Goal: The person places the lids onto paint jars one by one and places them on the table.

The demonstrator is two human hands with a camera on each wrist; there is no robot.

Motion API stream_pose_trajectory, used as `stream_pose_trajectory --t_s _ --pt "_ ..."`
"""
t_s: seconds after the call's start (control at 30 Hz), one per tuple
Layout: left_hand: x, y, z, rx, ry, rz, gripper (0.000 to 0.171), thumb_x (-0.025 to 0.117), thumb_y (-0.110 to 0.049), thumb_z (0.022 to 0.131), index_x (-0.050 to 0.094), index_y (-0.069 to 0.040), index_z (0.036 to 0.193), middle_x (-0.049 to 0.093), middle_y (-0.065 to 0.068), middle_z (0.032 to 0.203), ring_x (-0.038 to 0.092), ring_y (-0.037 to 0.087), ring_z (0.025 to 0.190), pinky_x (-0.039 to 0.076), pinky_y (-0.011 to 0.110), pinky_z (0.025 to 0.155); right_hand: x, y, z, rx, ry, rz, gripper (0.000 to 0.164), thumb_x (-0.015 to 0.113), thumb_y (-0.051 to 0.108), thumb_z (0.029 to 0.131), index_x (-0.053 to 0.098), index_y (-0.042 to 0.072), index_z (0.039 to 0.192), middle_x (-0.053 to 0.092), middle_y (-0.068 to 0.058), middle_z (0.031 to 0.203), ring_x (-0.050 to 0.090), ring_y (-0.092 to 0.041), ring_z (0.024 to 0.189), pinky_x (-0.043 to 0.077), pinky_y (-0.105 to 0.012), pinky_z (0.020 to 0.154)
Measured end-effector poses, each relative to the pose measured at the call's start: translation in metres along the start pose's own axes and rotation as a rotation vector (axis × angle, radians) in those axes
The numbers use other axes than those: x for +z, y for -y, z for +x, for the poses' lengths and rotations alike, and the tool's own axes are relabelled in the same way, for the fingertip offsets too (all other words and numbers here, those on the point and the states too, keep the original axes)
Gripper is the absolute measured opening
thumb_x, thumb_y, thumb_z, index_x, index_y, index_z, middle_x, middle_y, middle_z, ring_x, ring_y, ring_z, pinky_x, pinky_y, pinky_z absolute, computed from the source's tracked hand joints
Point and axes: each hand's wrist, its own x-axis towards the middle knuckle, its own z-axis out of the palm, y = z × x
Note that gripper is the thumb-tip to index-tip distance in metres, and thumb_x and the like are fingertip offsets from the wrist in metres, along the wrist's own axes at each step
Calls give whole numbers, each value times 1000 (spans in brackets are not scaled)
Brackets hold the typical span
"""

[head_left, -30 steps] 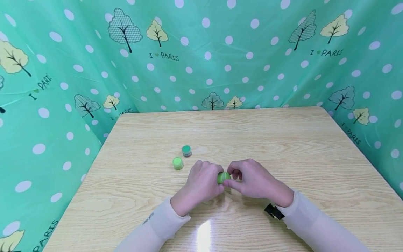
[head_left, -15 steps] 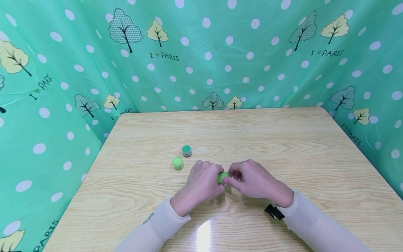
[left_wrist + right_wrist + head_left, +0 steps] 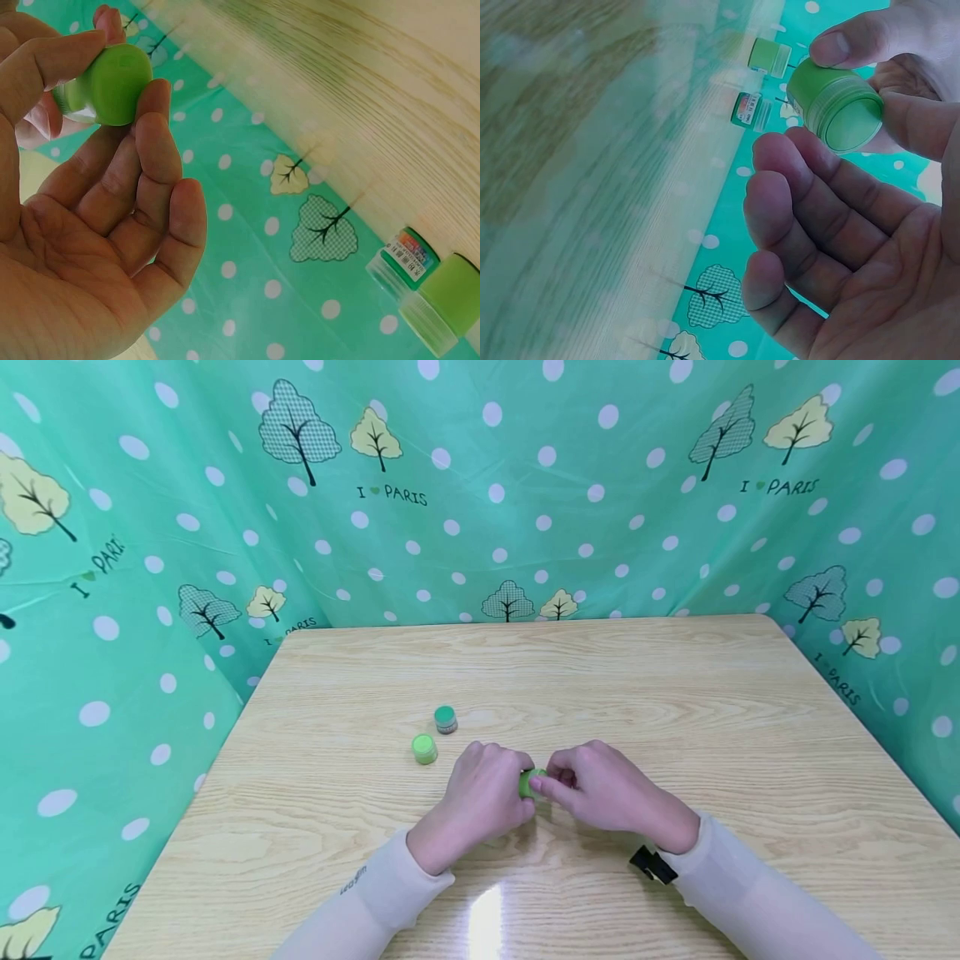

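Note:
A small light-green paint jar (image 3: 528, 783) with a clear screw lid is held on its side between the hands, lid end to the right. My left hand (image 3: 487, 789) grips the green body between thumb and curled index finger (image 3: 154, 101), seen closely in the left wrist view. My right hand (image 3: 603, 785) pinches the clear lid end (image 3: 855, 124); its thumb presses one side in the right wrist view, while fingertips sit at the other side. Its remaining fingers are loosely bent. From the head view, the fingers hide most of the jar.
To the left of the hands stand another light-green jar (image 3: 424, 749) and a dark-green jar (image 3: 446, 719) with a printed label, close together on the wood-grain table (image 3: 637, 693). A teal dotted curtain (image 3: 480, 510) hangs behind and beside the table.
The right thumb and fingers have shifted slightly leftward over the jar's lid, covering more of it. The left hand and the two standing jars stay in place.

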Motion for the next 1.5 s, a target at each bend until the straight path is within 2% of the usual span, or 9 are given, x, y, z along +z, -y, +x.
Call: stream_pose_trajectory --t_s 0.37,0.5,0.7,0.97,1.5 --pt "0 0 0 -2 1 -2 31 84 -14 68 54 -23 62 37 -13 49 32 6 47 37 27 60 -2 0 0 8 -7 -24 31 66 47 98 67 24 77 56 17 61 50 0 52 46 -24 52" --pt "-1 -1 0 -3 9 -7 32 84 -16 70 54 -23 63 37 -13 50 33 6 48 36 28 62 -3 1 0 -1 -31 -30 28 72 47 93 70 20 86 57 15 66 48 -1 53 45 -24 52" --pt "-1 0 0 -1 6 -14 33 87 -20 72 55 -23 63 40 -14 52 35 6 49 36 27 61 -3 2 0 -46 -60 -8 29 83 37 85 70 15 99 60 10 75 49 -4 56 46 -24 54" --pt "0 -1 0 9 -17 -21 33 89 -21 71 57 -23 62 42 -14 51 36 5 48 35 26 59 -2 0 0 -87 -57 17 27 87 28 81 70 15 98 64 5 78 54 -9 61 47 -25 56" --pt "-1 -1 0 12 -6 -33 28 87 -18 72 60 -22 65 43 -14 52 36 5 49 36 26 60 -1 0 0 -76 -50 1 20 84 29 85 72 16 93 59 13 75 51 -6 58 47 -24 55"
